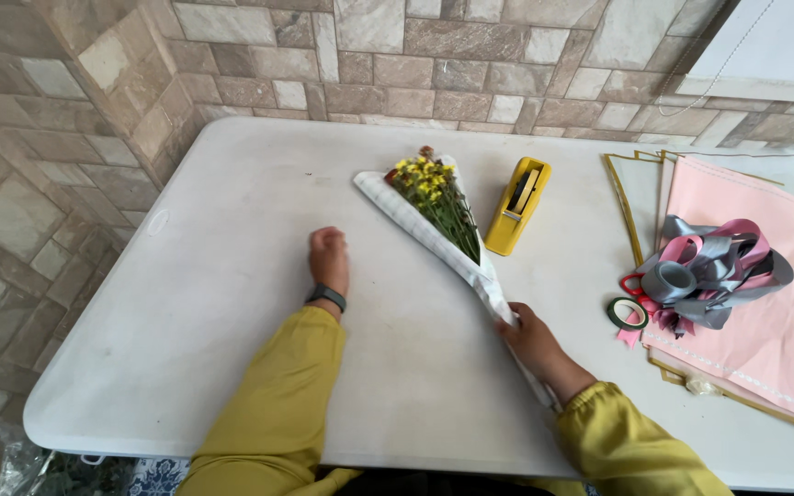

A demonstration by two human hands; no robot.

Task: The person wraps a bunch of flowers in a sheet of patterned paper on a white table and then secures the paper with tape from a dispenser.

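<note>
Flowers (434,197) wrapped in white paper (415,225) on table (232,184), right hand (527,335) squeezing the stem end, left hand (328,260) fisted, empty; tape (518,204) likely needed next.

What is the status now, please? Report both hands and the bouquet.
Left hand fisted on white table, empty. Right hand grips white-paper-wrapped yellow flower bouquet stem end. Yellow tape dispenser beside it.

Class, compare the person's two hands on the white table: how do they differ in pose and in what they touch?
The left hand is closed in a loose fist, resting on the bare table and holding nothing; the right hand grips the narrow lower end of the wrapped bouquet. The left hand has a dark wristband; the right shows none. Both come out of yellow sleeves.
</note>
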